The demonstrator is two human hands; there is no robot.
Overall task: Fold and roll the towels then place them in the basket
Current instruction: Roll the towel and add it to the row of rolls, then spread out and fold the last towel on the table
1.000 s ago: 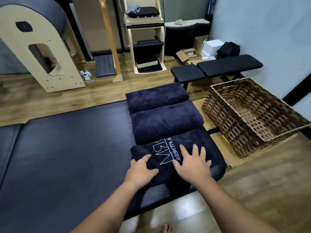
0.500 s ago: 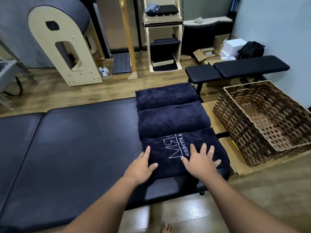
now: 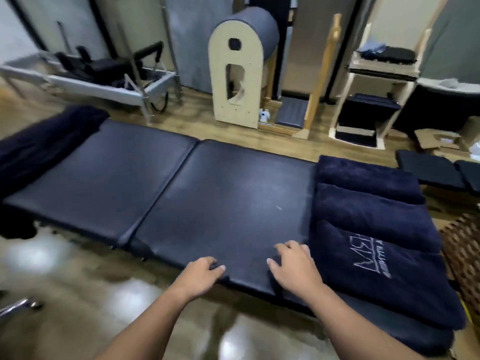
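towels (image 3: 374,227): three navy, folded, side by side at padded tabletop's (image 3: 220,203) right end | nearest shows logo | wicker basket (image 3: 465,255): right, beside them

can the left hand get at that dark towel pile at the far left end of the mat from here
Probably not without stepping over: the left hand rests at the mat's near edge, and the pile lies far off, though nothing blocks the way.

Head view looks forward and down, close over the padded table (image 3: 233,203).

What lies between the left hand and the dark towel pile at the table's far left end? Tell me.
Only bare black padded table and its seam, in the head view, separates the left hand from the towel pile.
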